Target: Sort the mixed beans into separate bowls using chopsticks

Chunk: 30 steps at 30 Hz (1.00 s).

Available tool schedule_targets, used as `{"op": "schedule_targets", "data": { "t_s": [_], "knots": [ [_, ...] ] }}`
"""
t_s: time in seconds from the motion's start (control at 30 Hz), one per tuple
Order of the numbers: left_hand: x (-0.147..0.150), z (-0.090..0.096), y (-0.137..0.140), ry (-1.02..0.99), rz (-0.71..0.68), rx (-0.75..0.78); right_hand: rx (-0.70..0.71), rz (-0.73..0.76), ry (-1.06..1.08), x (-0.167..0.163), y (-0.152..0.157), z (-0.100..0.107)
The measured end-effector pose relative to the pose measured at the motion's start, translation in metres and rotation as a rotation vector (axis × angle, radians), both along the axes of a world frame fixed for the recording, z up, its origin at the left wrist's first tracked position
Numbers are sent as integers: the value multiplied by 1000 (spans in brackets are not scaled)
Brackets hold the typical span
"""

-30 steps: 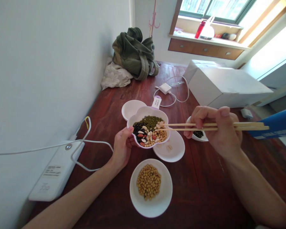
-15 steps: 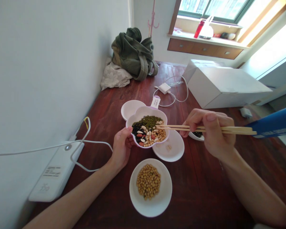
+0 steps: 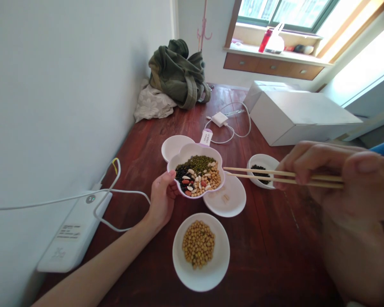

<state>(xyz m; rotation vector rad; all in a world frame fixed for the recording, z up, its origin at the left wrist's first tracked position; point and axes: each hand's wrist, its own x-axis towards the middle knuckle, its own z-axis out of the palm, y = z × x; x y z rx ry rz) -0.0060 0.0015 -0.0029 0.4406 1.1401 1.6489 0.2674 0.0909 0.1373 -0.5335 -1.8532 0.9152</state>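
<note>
Your left hand [image 3: 162,198] grips a flower-shaped bowl [image 3: 195,149] (beans [image 3: 202,163] and nuts [image 3: 203,183] inside), your right hand [image 3: 348,209] chopsticks [image 3: 237,169]; the near bowl [image 3: 202,280] has tan beans [image 3: 198,244].

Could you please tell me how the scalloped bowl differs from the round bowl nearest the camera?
The scalloped bowl has a lobed rim, while the round bowl has a plain circular one. The left hand holds the scalloped bowl; no hand touches the round bowl. The scalloped bowl contains a multicoloured mix, the round bowl mainly yellowish beans. Both are pale inside.
</note>
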Motion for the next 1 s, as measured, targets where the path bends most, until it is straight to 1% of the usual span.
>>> {"op": "schedule_targets", "data": {
  "t_s": [0.07,0.13,0.27,0.47,0.7,0.8,0.9,1.0],
  "knots": [
    [0,-1,0,-7,-6,1,65,43,-4,-7,6,-9],
    [-1,-1,0,-13,-11,3,102,81,-67,-11,12,-18],
    [-1,-2,-1,-26,-19,13,89,144,-163,-16,19,-29],
    [-1,-4,-2,-32,-21,5,131,115,-244,-19,18,-31],
    [-1,-5,-1,-38,-24,5,170,105,-179,-23,18,-35],
    [-2,-5,-1,-45,-18,6,139,73,-93,-20,14,-30],
    [-2,-5,-1,-45,-5,2,82,8,-11,-8,1,-17],
    [0,-5,-2,-43,-11,1,15,-43,-31,8,-13,-4]
  ]
}}
